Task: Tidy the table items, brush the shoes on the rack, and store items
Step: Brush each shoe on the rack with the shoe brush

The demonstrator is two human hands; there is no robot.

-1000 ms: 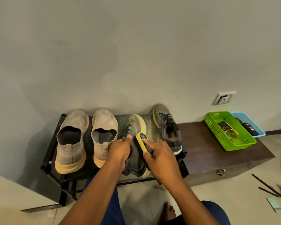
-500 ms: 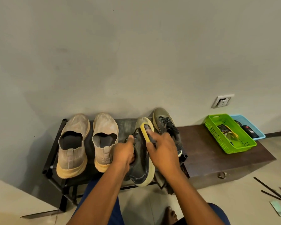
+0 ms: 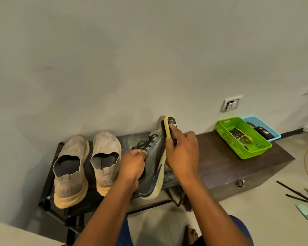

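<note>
Now, our left hand (image 3: 132, 163): gripping the dark grey laced sneaker (image 3: 152, 167) at its collar.
Our right hand (image 3: 183, 155): clasping the yellow-backed shoe brush (image 3: 169, 126) against its toe.

A plain pale grey plastered wall (image 3: 149, 59) carries a white socket plate (image 3: 230, 103) above glossy beige floor tiles (image 3: 267, 215).

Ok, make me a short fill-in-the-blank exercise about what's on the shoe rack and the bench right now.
1. The right hand holds a brush whose back is coloured ____.
2. The left hand grips the grey sneaker near its ____.
3. The two beige slip-on shoes stand on the rack to the ____ of the sneaker.
4. On the wooden bench, the green basket sits beside a basket coloured ____.

Missing words: yellow; laces; left; blue
</note>
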